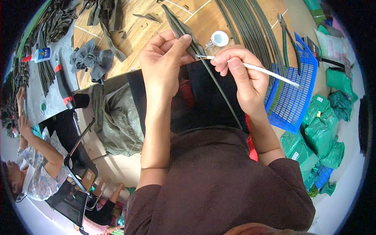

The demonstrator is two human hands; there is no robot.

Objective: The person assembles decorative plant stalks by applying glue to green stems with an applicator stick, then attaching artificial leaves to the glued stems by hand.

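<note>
My left hand [163, 58] pinches a dark grey-green artificial leaf [175, 19] between thumb and fingers, above the table's near edge. From the leaf's base a long thin stem [224, 94] slants down to the right, toward my lap. Closed around a slim white brush [268, 72], my right hand [247, 76] holds the brush tip against the leaf's base, where it meets the stem. Just beyond my right fingers stands a small round white cup [219, 38] with something pale in it.
Many dark stems [250, 27] lie at the table's right, beside long-handled pliers [288, 43] and a blue plastic basket [291, 98]. Green wrapped packages [321, 129] sit farther right. At left are crumpled grey cloth [91, 60], a glue bottle [41, 55] and another person [43, 168].
</note>
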